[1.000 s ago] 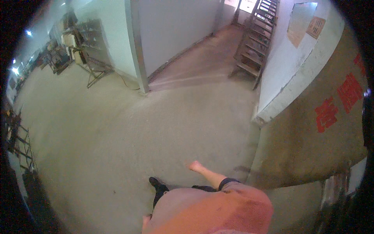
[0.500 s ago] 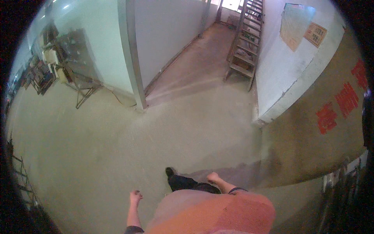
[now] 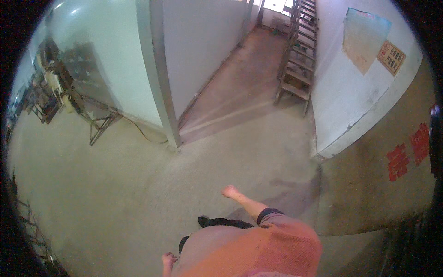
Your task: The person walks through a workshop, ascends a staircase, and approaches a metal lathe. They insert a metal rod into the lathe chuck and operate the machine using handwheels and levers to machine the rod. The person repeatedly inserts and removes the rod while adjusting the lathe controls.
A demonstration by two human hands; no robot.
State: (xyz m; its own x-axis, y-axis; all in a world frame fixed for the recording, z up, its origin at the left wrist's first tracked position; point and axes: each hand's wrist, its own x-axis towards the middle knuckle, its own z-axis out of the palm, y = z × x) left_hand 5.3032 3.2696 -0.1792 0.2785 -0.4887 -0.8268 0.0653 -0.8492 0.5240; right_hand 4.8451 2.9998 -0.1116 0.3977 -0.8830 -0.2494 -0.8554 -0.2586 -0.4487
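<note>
Two hands show, both empty: the left hand (image 3: 167, 261), low beside the torso, has its fingers curled shut on nothing, and the right hand (image 3: 229, 190), swung forward, looks loosely closed. Both hang above the bare concrete floor (image 3: 110, 184). Nothing is carried; the grey pillar (image 3: 159, 83), corridor and metal stairs (image 3: 300, 60) lie well ahead.

Open concrete floor (image 3: 115, 184) ahead; metal post (image 3: 159, 83), wooden stairs (image 3: 297, 60) flanking the corridor (image 3: 235, 92)
</note>
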